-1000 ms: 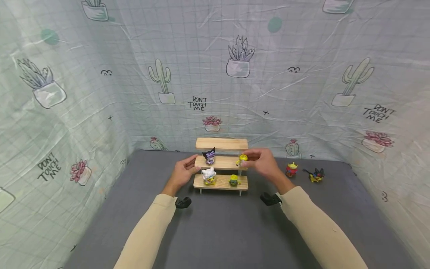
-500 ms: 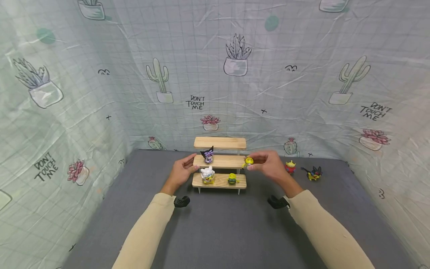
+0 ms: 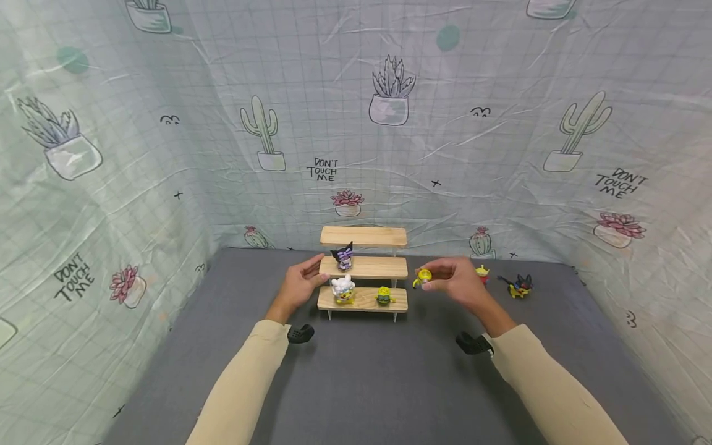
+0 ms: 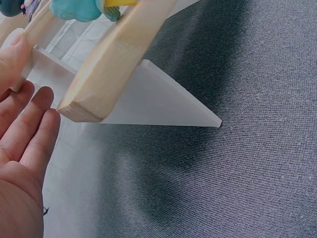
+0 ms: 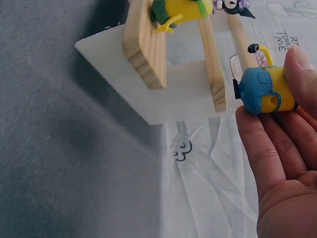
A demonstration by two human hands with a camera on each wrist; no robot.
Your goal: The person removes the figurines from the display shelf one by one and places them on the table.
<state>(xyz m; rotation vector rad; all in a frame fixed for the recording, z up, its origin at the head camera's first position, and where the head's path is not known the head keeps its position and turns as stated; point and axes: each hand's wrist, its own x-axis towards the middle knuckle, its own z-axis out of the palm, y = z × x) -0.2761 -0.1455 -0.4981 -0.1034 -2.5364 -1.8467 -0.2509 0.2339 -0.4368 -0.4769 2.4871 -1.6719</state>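
Note:
A three-tier wooden display stand [image 3: 364,267] with white side supports stands on the grey tabletop. My left hand [image 3: 298,287] holds the left end of its middle board, thumb in front and index finger behind; the other fingers [image 4: 37,144] extend straight. To the right of the stand, my right hand [image 3: 460,281] pinches a yellow and blue Minion figurine [image 5: 262,91] between thumb and fingers, raised off the boards. A black and purple figurine [image 3: 343,257] sits on the middle board. The bottom board carries a white-topped figurine [image 3: 343,289] and a yellow-green figurine [image 3: 384,295].
Beyond my right hand, a red figurine [image 3: 483,275] with a yellow-green head stands partly hidden. Near it is a black and yellow figurine [image 3: 520,286]. A printed cactus cloth [image 3: 389,167] hangs behind the table and along its sides.
My right hand has carried the Minion figurine from the right end of the middle board out to the right and toward me, tilting it. My left hand stays at the stand.

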